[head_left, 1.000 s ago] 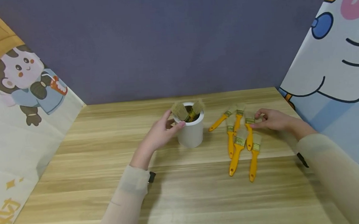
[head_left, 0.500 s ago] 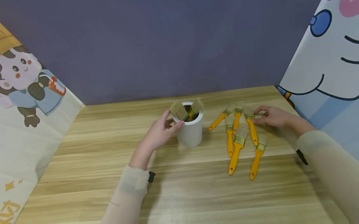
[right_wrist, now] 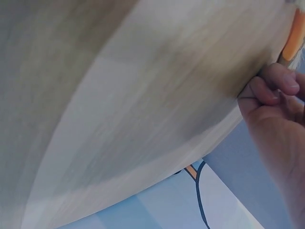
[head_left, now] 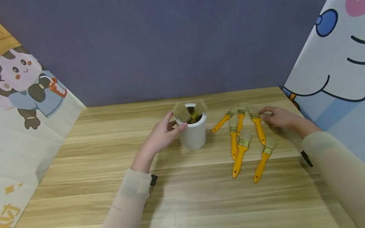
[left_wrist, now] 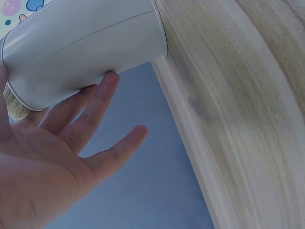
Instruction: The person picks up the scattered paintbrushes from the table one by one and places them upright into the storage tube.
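My left hand (head_left: pixel 163 135) holds a white cylindrical canister (head_left: pixel 192 139) by its rim, thumb at the front and fingers round the left side. Paintbrushes (head_left: pixel 182 113) stand in it, bristles up. In the left wrist view, fingertips touch the canister's wall (left_wrist: pixel 95 47) while the little finger stands away. Several paintbrushes with yellow handles lie to the right. My right hand (head_left: pixel 278 117) is beside the back right paintbrush (head_left: pixel 259 130), index fingertip right at its bristles. Loosely bent fingers (right_wrist: pixel 274 78) show in the right wrist view, an orange-yellow handle (right_wrist: pixel 294 38) just beyond.
A wide paintbrush (head_left: pixel 240 157) and another (head_left: pixel 262 163) lie nearest the front. Others lie close together behind them, toward the canister. A dark panel (head_left: pixel 179 45) rises at the table's back edge, with printed cartoon sheets (head_left: pixel 338 68) at both sides.
The back right paintbrush and the front right one have shifted right and turned, spreading from the group. My right thumb has drawn back from the brush. The left hand and canister stay put.
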Demonstrator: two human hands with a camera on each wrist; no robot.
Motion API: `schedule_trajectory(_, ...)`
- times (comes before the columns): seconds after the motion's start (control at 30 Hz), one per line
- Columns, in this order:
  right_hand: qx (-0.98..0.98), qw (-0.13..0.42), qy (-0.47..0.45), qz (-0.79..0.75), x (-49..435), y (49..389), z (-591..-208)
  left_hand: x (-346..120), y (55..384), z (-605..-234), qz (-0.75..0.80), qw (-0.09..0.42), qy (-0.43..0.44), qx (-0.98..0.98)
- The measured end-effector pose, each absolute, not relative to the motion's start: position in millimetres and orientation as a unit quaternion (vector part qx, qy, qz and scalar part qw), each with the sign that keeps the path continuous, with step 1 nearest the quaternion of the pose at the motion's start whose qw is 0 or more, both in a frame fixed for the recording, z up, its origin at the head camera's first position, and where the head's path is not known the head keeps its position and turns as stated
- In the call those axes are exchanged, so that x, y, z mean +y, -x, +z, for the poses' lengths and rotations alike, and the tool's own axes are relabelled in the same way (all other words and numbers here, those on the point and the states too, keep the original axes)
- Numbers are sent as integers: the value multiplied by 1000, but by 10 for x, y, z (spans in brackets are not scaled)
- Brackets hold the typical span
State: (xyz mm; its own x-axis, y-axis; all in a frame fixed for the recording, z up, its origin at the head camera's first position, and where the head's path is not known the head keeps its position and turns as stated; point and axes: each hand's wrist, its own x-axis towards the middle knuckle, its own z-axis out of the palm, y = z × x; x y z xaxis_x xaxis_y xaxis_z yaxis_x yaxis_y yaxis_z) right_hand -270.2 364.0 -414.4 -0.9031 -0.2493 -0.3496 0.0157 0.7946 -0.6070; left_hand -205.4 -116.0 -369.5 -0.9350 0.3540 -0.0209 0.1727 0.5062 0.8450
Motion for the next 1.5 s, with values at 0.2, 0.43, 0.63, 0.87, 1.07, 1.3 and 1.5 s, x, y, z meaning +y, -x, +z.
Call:
schedule_trajectory(0.2,928,203,64,-307,3622,2696,-4152,-1169,2054,-3680,472,100,-151,863)
schedule_trajectory(0.43,936,201,62,-281,3586,2694,-4144,-1172,2058,-3658,474,102,-146,862)
schedule_trajectory(0.63,933,191,64,-299,3611,2699,-4159,-1176,2071,-3669,472,105,-145,863)
schedule_trajectory(0.87,922,220,84,-308,3678,2705,-4142,-1172,2078,-3698,475,101,-145,862)
schedule_trajectory(1.07,919,241,92,-298,3815,2690,-4109,-1144,2058,-3732,474,109,-147,862)
schedule_trajectory(1.3,936,212,82,-271,3854,2726,-4033,-1153,2051,-3715,476,107,-144,861)
schedule_trajectory(1.5,944,185,99,-254,3726,2733,-4088,-1168,2048,-3693,474,103,-147,862)
